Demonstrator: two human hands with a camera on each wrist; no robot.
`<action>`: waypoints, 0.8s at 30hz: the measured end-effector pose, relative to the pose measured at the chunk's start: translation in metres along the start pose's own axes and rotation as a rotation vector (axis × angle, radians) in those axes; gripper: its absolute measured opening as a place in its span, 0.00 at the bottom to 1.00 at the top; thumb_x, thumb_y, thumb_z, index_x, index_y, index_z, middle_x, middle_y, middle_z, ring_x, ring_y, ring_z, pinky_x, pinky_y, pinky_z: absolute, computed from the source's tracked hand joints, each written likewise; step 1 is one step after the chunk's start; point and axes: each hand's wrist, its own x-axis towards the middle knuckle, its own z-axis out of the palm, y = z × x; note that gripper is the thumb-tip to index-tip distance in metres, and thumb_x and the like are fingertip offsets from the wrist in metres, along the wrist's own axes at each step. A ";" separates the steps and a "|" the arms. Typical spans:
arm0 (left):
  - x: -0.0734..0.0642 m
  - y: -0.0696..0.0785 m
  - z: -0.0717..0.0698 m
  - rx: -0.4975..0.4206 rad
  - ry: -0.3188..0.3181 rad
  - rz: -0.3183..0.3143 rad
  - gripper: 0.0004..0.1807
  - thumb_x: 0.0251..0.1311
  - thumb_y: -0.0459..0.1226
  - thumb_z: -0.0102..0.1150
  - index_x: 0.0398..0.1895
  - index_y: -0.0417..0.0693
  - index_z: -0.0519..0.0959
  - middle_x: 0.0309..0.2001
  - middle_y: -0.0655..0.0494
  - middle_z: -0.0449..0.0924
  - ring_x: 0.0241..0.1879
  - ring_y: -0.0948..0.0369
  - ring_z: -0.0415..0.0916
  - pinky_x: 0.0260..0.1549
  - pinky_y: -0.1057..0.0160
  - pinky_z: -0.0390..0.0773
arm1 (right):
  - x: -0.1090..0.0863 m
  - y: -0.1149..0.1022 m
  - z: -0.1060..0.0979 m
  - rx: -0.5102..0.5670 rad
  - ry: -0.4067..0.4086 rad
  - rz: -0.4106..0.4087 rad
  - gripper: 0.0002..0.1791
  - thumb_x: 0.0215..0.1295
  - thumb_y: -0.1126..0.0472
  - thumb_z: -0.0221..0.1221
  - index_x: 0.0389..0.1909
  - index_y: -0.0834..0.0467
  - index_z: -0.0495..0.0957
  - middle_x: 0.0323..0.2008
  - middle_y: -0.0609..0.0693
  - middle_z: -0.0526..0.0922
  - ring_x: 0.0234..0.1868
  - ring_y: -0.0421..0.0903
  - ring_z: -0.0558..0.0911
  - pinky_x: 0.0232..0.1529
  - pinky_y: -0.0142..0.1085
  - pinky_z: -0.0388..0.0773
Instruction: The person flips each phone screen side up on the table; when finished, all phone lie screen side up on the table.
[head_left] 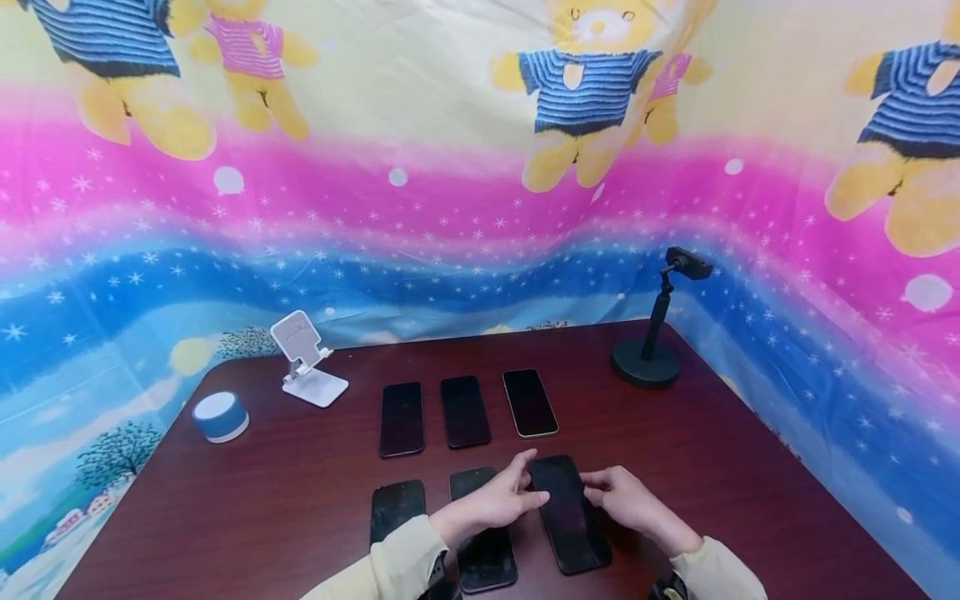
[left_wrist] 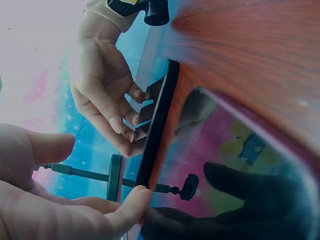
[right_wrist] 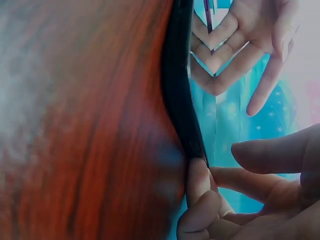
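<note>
A black smartphone lies flat at the front right of the dark red wooden table, between both hands. My left hand touches its left side; in the left wrist view a fingertip meets the phone's black edge and the thumb stands apart. On the opposite side my right hand has its fingertips against the edge, with the thumb raised off it. Under the left forearm lies a second smartphone, partly covered. Another smartphone to its left is partly hidden by the sleeve.
Behind stand three more smartphones in a row: left, middle and right. A white phone stand and a blue-and-white round object are at the left. A black camera stand is at the back right. Printed cloth surrounds the table.
</note>
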 end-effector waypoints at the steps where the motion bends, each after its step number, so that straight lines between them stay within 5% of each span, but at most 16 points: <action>1: 0.001 0.001 0.000 0.015 -0.011 -0.005 0.38 0.66 0.34 0.53 0.73 0.35 0.46 0.65 0.20 0.56 0.64 0.36 0.64 0.61 0.41 0.65 | 0.000 0.000 0.000 0.003 -0.008 -0.008 0.18 0.64 0.69 0.55 0.54 0.73 0.76 0.52 0.67 0.80 0.43 0.46 0.80 0.38 0.35 0.76; 9: 0.001 0.006 0.005 0.057 -0.043 -0.026 0.41 0.64 0.33 0.56 0.74 0.37 0.44 0.69 0.26 0.51 0.61 0.39 0.68 0.60 0.44 0.68 | -0.001 0.001 0.000 -0.010 -0.037 -0.051 0.20 0.61 0.75 0.51 0.55 0.77 0.73 0.50 0.69 0.80 0.53 0.57 0.79 0.46 0.44 0.79; 12: 0.001 0.007 0.008 0.067 -0.046 -0.035 0.41 0.63 0.32 0.56 0.73 0.37 0.45 0.70 0.29 0.51 0.61 0.38 0.67 0.60 0.44 0.68 | -0.001 0.002 0.000 -0.029 -0.045 -0.064 0.21 0.59 0.75 0.52 0.55 0.77 0.73 0.49 0.69 0.80 0.52 0.56 0.79 0.43 0.39 0.78; 20: 0.001 0.007 0.010 0.098 -0.028 -0.030 0.40 0.62 0.31 0.57 0.73 0.38 0.47 0.71 0.31 0.52 0.61 0.37 0.67 0.58 0.44 0.70 | -0.002 0.000 -0.003 0.006 -0.085 -0.059 0.23 0.59 0.77 0.48 0.57 0.78 0.70 0.43 0.66 0.82 0.21 0.45 0.72 0.20 0.30 0.69; 24: 0.000 0.007 0.010 0.097 -0.031 -0.027 0.41 0.61 0.29 0.56 0.73 0.39 0.46 0.71 0.30 0.52 0.61 0.38 0.67 0.58 0.45 0.70 | -0.002 -0.002 -0.003 0.004 -0.090 -0.055 0.22 0.60 0.77 0.47 0.57 0.79 0.69 0.47 0.70 0.80 0.23 0.44 0.73 0.21 0.30 0.69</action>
